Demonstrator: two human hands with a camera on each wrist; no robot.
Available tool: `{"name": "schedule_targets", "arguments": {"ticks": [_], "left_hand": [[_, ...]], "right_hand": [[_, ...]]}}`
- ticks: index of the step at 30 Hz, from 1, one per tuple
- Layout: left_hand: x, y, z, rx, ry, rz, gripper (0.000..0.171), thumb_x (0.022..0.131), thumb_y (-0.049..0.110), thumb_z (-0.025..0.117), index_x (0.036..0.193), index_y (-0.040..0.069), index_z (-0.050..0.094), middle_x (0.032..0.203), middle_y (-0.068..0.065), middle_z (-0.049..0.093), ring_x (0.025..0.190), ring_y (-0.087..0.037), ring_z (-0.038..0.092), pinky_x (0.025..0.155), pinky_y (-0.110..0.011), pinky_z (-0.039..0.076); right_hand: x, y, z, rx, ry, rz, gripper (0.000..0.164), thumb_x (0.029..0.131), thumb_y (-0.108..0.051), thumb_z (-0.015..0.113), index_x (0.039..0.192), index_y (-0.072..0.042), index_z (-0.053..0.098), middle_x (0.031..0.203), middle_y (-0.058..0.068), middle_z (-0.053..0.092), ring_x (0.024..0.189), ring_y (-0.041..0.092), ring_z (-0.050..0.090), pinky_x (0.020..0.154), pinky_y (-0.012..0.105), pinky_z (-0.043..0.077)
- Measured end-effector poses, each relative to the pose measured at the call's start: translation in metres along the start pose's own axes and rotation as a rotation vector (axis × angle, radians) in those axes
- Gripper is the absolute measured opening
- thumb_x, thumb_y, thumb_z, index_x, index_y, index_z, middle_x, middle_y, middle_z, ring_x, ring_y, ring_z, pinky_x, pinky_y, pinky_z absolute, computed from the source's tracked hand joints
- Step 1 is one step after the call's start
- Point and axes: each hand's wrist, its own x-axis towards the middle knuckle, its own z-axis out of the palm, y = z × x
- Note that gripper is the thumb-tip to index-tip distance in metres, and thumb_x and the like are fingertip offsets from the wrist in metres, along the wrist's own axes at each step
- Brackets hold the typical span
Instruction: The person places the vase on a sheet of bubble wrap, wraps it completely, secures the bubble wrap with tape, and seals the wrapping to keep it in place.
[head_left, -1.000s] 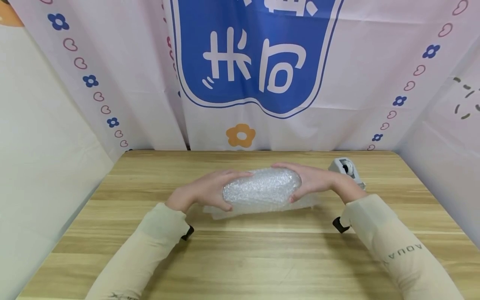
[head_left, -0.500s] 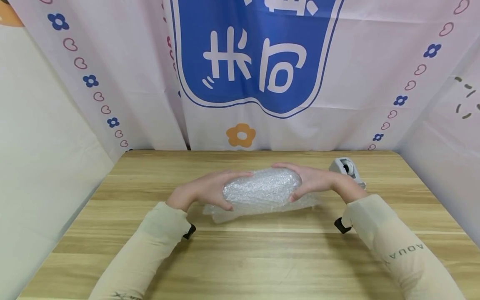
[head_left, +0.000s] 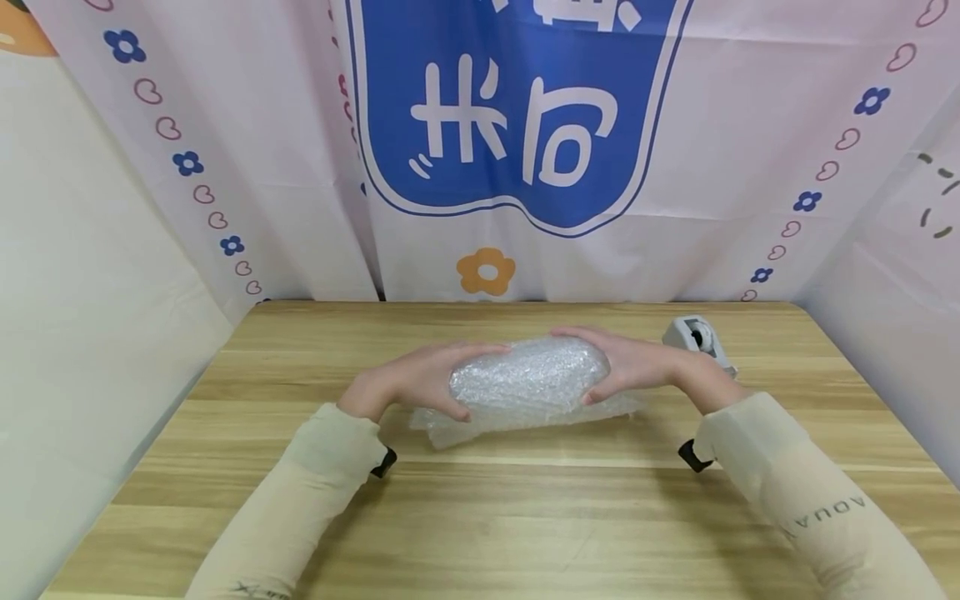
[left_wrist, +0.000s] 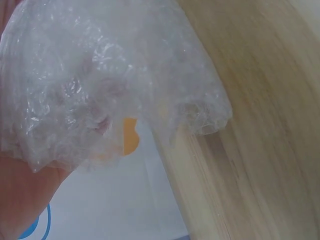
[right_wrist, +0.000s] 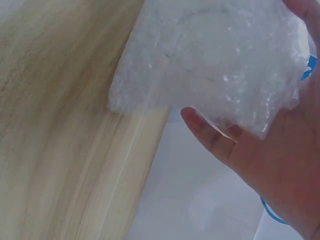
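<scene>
A roll-shaped bundle of clear bubble wrap (head_left: 532,379) lies across the wooden table, with a loose flap spread along its near side. My left hand (head_left: 423,379) grips its left end, thumb on the near side and fingers over the top. At the opposite end my right hand (head_left: 633,362) holds it the same way. The left wrist view shows the crumpled end of the bubble wrap (left_wrist: 85,95) against the palm. In the right wrist view, fingers (right_wrist: 210,132) reach beneath the other end of the wrap (right_wrist: 215,65). Whatever is inside the wrap cannot be made out.
A grey tape dispenser (head_left: 697,337) stands behind my right wrist. The wooden table (head_left: 510,517) ends at a printed curtain (head_left: 420,258) along the back, and pale sheets hang at both sides.
Both hands keep their hold on the bubble wrap, which stays in place. The near flap has spread slightly toward me. The whole view shifts a little.
</scene>
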Motion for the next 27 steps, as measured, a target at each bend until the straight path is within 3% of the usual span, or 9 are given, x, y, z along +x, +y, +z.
{"name": "schedule_targets", "arguments": {"ticks": [6, 12, 19, 23, 27], "left_hand": [[0.001, 0.0, 0.0, -0.032, -0.004, 0.008, 0.102, 0.075, 0.016, 0.086, 0.161, 0.029, 0.035, 0.162, -0.003, 0.037, 0.139, -0.027, 0.043, 0.109, -0.054, 0.041], [0.002, -0.003, 0.001, -0.048, -0.01, 0.015, 0.102, 0.075, 0.016, 0.087, 0.161, 0.029, 0.033, 0.164, -0.002, 0.034, 0.143, -0.026, 0.038, 0.113, -0.054, 0.038], [0.0, -0.002, 0.001, -0.071, -0.011, -0.011, 0.103, 0.076, 0.016, 0.087, 0.162, 0.033, 0.032, 0.164, 0.0, 0.033, 0.144, -0.026, 0.038, 0.113, -0.054, 0.038], [0.001, -0.003, 0.001, -0.106, -0.006, -0.013, 0.103, 0.075, 0.014, 0.087, 0.161, 0.034, 0.034, 0.164, 0.002, 0.033, 0.144, -0.025, 0.038, 0.113, -0.054, 0.037], [0.002, -0.006, 0.001, -0.191, -0.002, -0.016, 0.103, 0.075, 0.011, 0.086, 0.161, 0.033, 0.035, 0.163, 0.004, 0.034, 0.143, -0.023, 0.037, 0.113, -0.053, 0.036]], "right_hand": [[-0.009, -0.009, 0.003, -0.187, 0.072, 0.0, 0.106, 0.082, -0.042, 0.081, 0.163, -0.007, 0.022, 0.166, 0.023, 0.016, 0.149, 0.048, 0.02, 0.111, 0.073, 0.025], [-0.019, -0.021, 0.012, -0.362, 0.125, -0.03, 0.098, 0.094, -0.04, 0.071, 0.163, -0.001, 0.013, 0.167, 0.023, 0.015, 0.151, 0.046, 0.016, 0.118, 0.066, 0.017], [-0.027, -0.02, 0.025, -0.46, 0.193, -0.077, 0.09, 0.1, -0.035, 0.064, 0.163, 0.001, 0.011, 0.167, 0.021, 0.016, 0.151, 0.042, 0.02, 0.121, 0.057, 0.021], [-0.026, -0.015, 0.03, -0.483, 0.212, -0.118, 0.1, 0.092, -0.036, 0.075, 0.162, 0.0, 0.014, 0.167, 0.023, 0.016, 0.15, 0.043, 0.023, 0.119, 0.058, 0.025], [-0.019, -0.01, 0.034, -0.473, 0.251, -0.128, 0.122, 0.073, -0.036, 0.093, 0.161, -0.001, 0.017, 0.164, 0.024, 0.022, 0.147, 0.044, 0.028, 0.117, 0.058, 0.029]]}}
